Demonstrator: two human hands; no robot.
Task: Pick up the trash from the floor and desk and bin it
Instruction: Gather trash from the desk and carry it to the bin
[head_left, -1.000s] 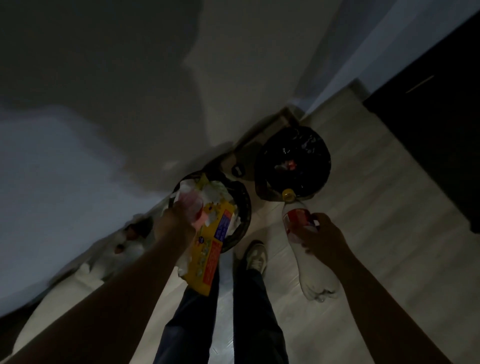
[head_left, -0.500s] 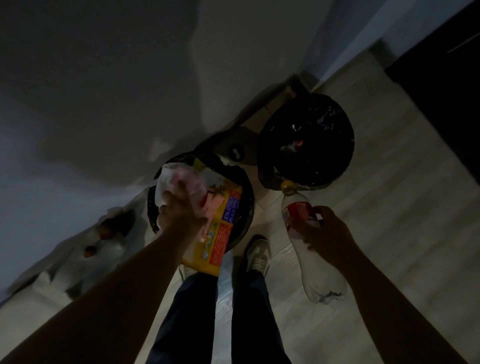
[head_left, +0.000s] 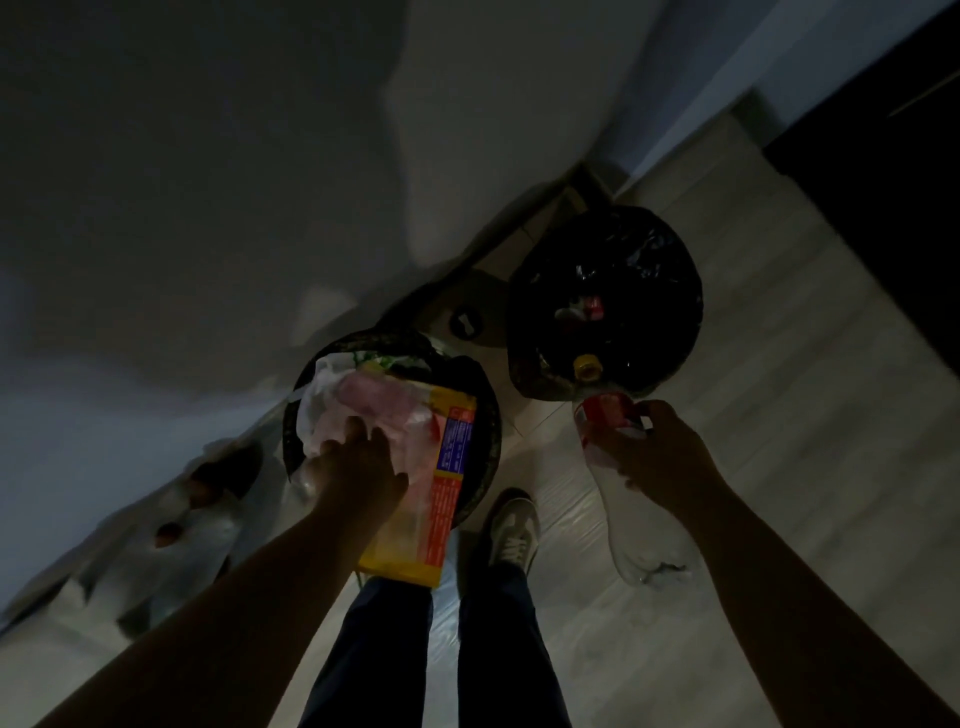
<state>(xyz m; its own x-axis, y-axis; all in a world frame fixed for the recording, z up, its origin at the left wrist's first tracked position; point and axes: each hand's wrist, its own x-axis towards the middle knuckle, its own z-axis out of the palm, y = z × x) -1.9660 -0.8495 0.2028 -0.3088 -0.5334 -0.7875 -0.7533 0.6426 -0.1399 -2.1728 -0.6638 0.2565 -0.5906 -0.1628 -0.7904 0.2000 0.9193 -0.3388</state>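
Head cam: left hand (head_left: 358, 462) now flat, pushing wrappers (head_left: 410, 415) deeper into bin (head_left: 491, 431); right hand (head_left: 660, 457) grips bottle (head_left: 626, 530) by label, prob. binned next.

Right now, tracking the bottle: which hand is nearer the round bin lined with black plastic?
Right. The right hand, gripping a clear plastic bottle, is beside the lined bin; the left hand presses trash into the neighbouring bin.

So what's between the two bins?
Head view: mostly bare floor between the full bin and the black-lined bin, with a small dark round thing near the wall end; too dim to identify.
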